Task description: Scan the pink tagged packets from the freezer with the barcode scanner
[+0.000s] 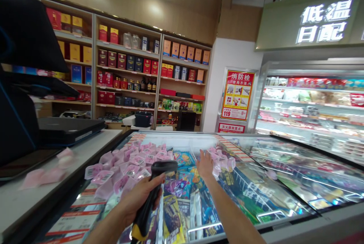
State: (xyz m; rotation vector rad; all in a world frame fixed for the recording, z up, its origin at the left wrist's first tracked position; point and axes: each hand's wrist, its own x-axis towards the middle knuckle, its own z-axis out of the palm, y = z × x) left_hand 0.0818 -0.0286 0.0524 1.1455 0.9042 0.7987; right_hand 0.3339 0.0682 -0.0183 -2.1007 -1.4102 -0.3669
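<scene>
My left hand (142, 193) is wrapped round the handle of a black and yellow barcode scanner (148, 202), its head pointing forward and to the right. Beyond and left of it lies a heap of pink translucent plastic cups (131, 164), several showing white barcode labels. My right hand (205, 164) reaches forward with its fingers stretched out, beside a smaller cluster of the same pink cups (222, 160). Whether its fingertips touch those cups I cannot tell. Both groups lie on the glass top of a chest freezer (176, 138), with colourful packets (184, 183) visible beneath.
A white counter (105, 141) on the left carries a dark checkout terminal (17, 115) and a few blurred pink cups (48, 175). More freezer glass (284, 168) extends right. Shelves of boxes (127, 62) stand behind, with a lit refrigerated display (313, 104) at right.
</scene>
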